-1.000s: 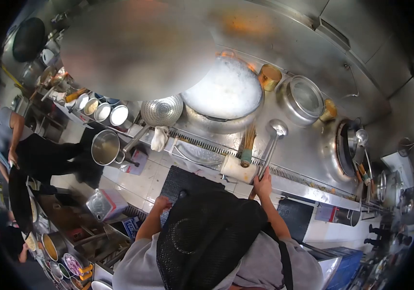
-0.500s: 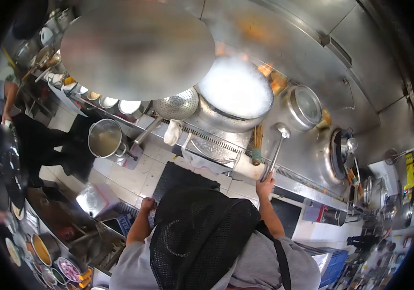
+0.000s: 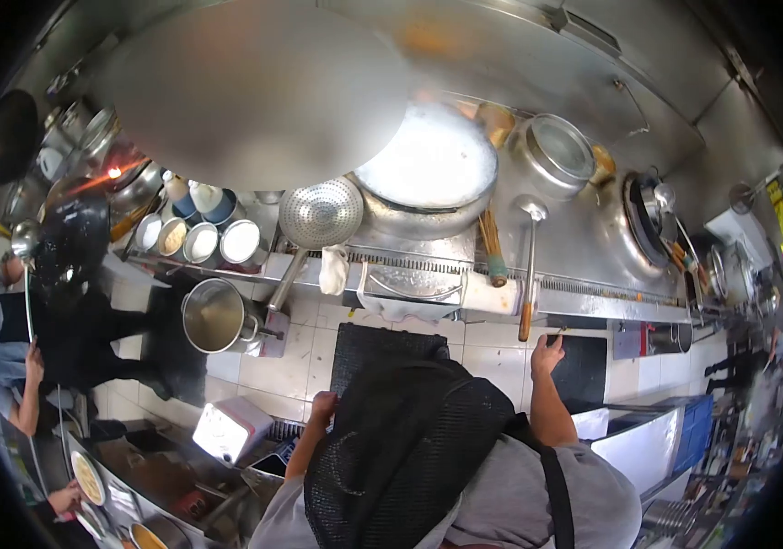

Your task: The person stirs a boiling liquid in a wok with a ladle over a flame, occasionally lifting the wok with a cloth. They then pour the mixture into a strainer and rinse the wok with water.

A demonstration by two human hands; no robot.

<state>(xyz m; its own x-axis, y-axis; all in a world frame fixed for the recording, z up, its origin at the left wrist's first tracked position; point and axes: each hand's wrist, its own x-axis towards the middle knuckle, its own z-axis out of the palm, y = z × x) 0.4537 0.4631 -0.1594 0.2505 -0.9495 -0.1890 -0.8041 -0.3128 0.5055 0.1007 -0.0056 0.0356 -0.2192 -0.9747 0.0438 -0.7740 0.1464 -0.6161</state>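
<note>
Steel counter (image 3: 579, 247) spans right of the frame's centre, where the ladle (image 3: 530, 263) overhangs the front edge; a bump from the right hand (image 3: 547, 354), fingers parted just below, could topple it. The left hand's (image 3: 324, 405) grip is unclear.

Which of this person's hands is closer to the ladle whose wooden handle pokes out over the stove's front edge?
The right. The right hand is just off the handle end of the ladle; the left hand is farther away, off to its left.
</note>
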